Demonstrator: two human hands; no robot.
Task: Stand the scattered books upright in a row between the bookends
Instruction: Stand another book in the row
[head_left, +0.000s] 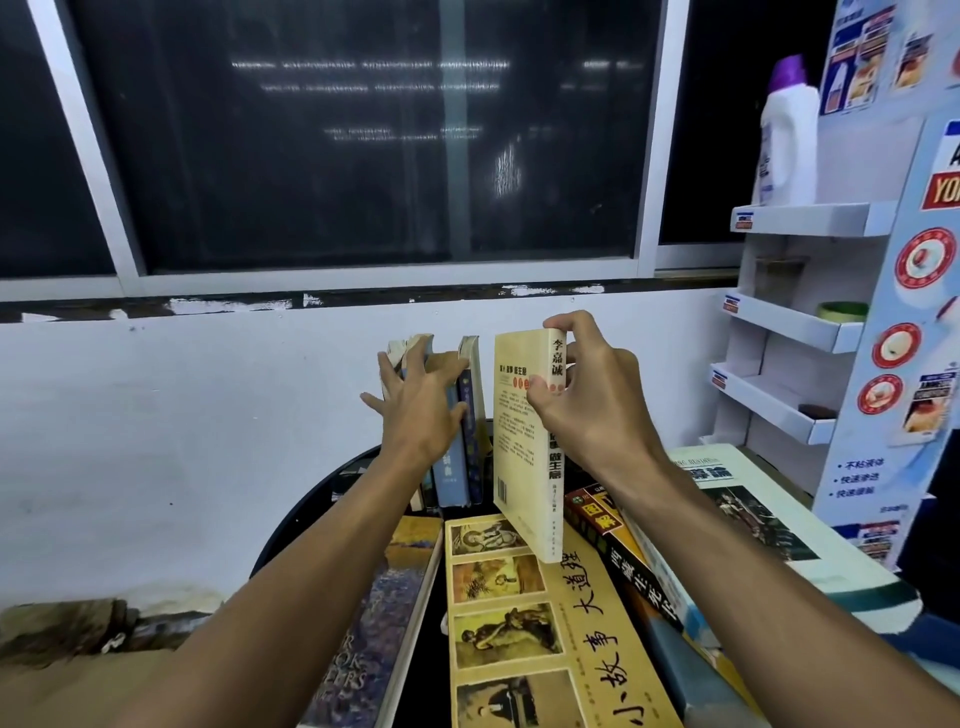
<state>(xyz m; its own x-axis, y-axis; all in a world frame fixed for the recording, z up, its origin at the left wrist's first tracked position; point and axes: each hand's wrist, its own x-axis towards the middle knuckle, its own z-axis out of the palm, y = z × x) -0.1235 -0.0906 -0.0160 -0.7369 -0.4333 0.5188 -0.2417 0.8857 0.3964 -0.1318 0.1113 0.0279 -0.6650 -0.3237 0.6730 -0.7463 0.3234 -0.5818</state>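
Observation:
My right hand (587, 395) grips a cream paperback (519, 457) near its top and holds it upright above the black round table (291, 525). Just left of it stands a short row of upright books (460, 447) with blue spines. My left hand (415, 400) presses flat against that row with fingers spread, holding nothing. Flat in front lie a yellow book with pictures (524, 623), a purple-covered book (374, 623), a red and black book (618, 540) and a large pale book (748, 514). No bookend is visible; the hands and books may hide them.
A white wall and dark window stand behind the table. At right is a white cardboard display rack (800, 327) with a white bottle with purple cap (787, 140) on its top shelf. The flat books crowd the table's front and right.

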